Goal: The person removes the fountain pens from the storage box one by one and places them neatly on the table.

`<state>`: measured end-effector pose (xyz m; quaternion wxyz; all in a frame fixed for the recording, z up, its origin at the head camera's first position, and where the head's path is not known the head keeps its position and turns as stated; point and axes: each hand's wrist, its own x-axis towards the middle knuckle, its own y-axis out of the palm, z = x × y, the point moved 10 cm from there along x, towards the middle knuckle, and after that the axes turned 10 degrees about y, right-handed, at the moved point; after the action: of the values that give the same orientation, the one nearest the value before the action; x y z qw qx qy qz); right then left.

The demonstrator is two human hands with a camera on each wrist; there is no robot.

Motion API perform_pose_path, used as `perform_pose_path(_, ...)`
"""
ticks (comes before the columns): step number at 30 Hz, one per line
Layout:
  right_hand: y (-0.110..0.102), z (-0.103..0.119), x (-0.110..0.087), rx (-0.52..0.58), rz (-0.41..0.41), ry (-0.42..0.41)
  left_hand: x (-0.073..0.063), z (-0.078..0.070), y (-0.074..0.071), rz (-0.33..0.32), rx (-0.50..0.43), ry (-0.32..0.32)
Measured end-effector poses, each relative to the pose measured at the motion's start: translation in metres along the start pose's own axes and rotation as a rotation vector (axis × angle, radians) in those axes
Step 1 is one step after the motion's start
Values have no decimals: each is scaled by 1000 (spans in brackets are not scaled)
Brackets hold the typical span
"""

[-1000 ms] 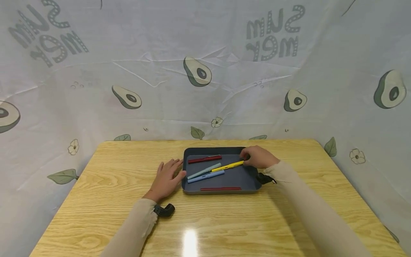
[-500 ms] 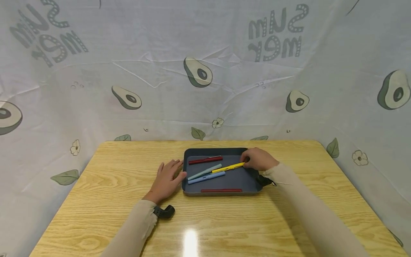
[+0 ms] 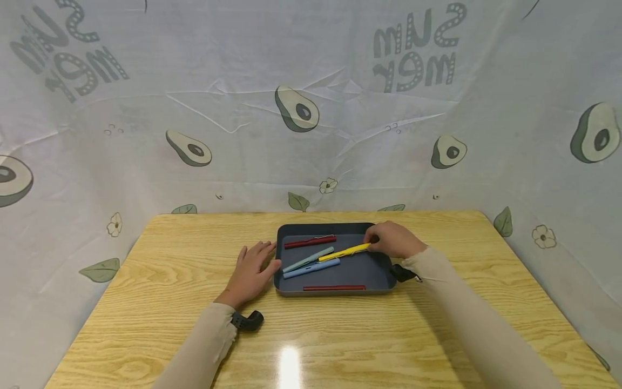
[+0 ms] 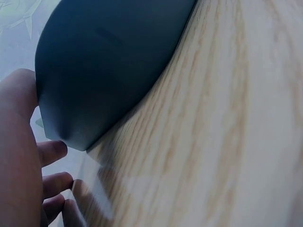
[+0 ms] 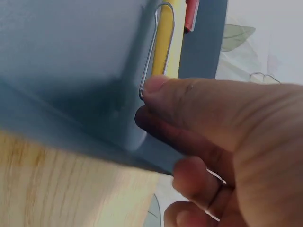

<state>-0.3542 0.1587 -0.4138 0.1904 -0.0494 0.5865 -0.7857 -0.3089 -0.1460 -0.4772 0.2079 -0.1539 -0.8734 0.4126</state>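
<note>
On the wooden table [image 3: 340,335], keep the dark tray [image 3: 362,273] flat and unmoving. Use the left hand [image 3: 250,273], fingers loosely spread beside the tray's left wall, as a light brace against sliding. Trust the pinch of the right hand [image 3: 394,240] on the yellow pen [image 3: 342,252], slanting inside the tray, gripped at its clip end. Guide it smoothly past the blue pen [image 3: 311,268] and pale green pen [image 3: 308,259]; hard to tell whether clear of both. Avoid bending the wire clip [image 5: 148,56].
</note>
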Motion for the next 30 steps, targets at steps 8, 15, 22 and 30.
perform_pose_path(8,-10,6,-6,32,-32,-60,0,0,-1,-6,2,0)
perform_pose_path(15,-19,-4,-13,123,-103,-52,0,-1,-1,-12,-2,5)
perform_pose_path(22,-26,-22,-26,229,-182,-49,1,-1,1,-15,4,4)
perform_pose_path(30,-31,-35,-42,337,-274,-35,0,-4,-1,-18,-4,8)
